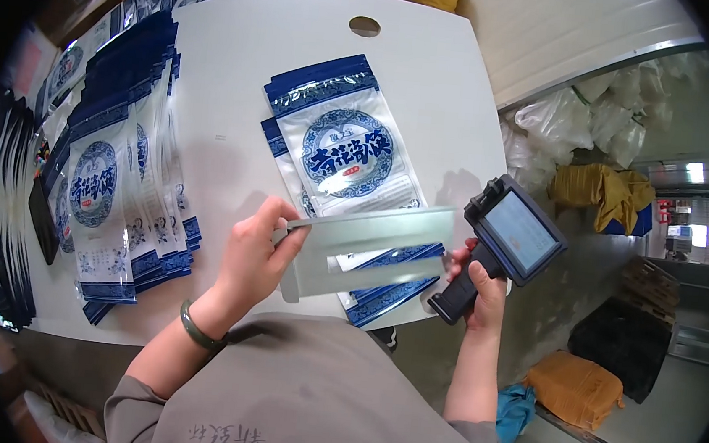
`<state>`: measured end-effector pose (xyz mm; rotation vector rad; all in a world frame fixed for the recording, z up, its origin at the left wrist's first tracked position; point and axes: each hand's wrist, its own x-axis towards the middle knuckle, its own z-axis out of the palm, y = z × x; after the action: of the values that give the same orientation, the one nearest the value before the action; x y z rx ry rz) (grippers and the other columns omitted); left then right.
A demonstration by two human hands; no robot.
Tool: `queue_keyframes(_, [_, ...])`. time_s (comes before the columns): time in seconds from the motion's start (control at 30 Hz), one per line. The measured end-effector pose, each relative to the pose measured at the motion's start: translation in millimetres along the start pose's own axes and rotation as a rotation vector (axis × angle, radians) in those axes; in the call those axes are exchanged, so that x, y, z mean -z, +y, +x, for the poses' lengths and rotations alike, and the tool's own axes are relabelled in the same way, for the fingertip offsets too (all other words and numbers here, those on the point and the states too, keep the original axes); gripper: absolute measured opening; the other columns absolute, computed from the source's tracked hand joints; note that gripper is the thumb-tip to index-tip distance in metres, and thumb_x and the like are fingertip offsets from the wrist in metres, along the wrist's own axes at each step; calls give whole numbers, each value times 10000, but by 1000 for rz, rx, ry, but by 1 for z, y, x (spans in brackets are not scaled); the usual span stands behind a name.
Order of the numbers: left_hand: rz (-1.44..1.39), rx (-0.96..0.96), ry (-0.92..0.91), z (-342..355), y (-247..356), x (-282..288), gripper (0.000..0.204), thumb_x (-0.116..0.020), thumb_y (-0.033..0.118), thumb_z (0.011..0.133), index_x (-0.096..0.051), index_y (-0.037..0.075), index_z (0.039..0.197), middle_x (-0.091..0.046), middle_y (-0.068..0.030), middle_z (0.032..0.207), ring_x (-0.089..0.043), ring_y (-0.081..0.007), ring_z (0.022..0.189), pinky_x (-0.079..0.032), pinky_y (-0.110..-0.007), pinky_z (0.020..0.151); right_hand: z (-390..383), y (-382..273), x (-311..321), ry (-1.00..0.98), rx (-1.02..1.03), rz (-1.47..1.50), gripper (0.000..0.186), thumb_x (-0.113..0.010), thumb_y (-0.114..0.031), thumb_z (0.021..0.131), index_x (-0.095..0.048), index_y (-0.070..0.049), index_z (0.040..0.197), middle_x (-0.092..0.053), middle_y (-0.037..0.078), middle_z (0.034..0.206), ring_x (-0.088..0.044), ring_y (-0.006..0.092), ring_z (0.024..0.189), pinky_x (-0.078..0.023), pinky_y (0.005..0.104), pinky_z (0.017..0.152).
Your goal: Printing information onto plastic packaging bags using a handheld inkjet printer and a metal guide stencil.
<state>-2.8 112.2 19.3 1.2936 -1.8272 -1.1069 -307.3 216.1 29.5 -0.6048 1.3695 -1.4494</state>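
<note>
My left hand (258,247) pinches the left edge of a flat, pale grey-green plate (375,226) with a long slot cut through it. The plate is held tilted over the lower part of a small pile of blue-and-white printed plastic bags (348,149), and striped blue bag ends show through the slot and below it. In my right hand (486,294) is a black handheld printer (514,231), gripped by its handle. Its lit screen faces up, and it is just right of the plate, by the table's right edge. The printer's underside is hidden.
Overlapping stacks of similar bags (97,174) cover the left of the white table (233,67). A dark phone-like slab (43,219) lies among them. The table has an oval hole (365,27) at the far side. Clear plastic bags (557,121) and orange sacks (576,389) are on the right.
</note>
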Motion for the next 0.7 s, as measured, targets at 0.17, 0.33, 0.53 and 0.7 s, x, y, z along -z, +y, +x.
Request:
queue_keyframes(0.17, [-107,69,-82,-9,-1,-4,125,-640,68,856,-530,35,904,-563,-72,614,-520,-136,534,-410,-260,535,-7,-1,9,-23,-23,22,569,-799,-186,722,-510,9,1172,-601,95,909,-582,163,722,-513,283,665])
queue_keyframes(0.33, [-327,99,-106,-9,-12,-14,117,-610,34,879,-494,45,886,-449,47,593,-360,-19,554,-284,-206,500,-7,2,17,-5,-10,45,689,-831,-233,615,-511,-2,1180,-577,79,912,-587,170,743,-514,287,710])
queue_keyframes(0.53, [-301,139,-147,-10,-1,-20,127,-640,84,865,-524,32,872,-489,-3,566,-413,-61,530,-347,-237,500,-9,8,11,126,-84,149,669,-776,-108,584,-517,12,1189,-580,101,997,-615,206,830,-534,339,764])
queue_keyframes(0.7, [-211,67,-194,15,-1,-18,285,-711,262,838,-538,37,812,-525,-33,567,-503,-105,514,-386,-261,479,-6,19,21,81,-58,222,449,-632,-111,706,-516,8,1123,-545,80,862,-548,163,761,-494,269,691])
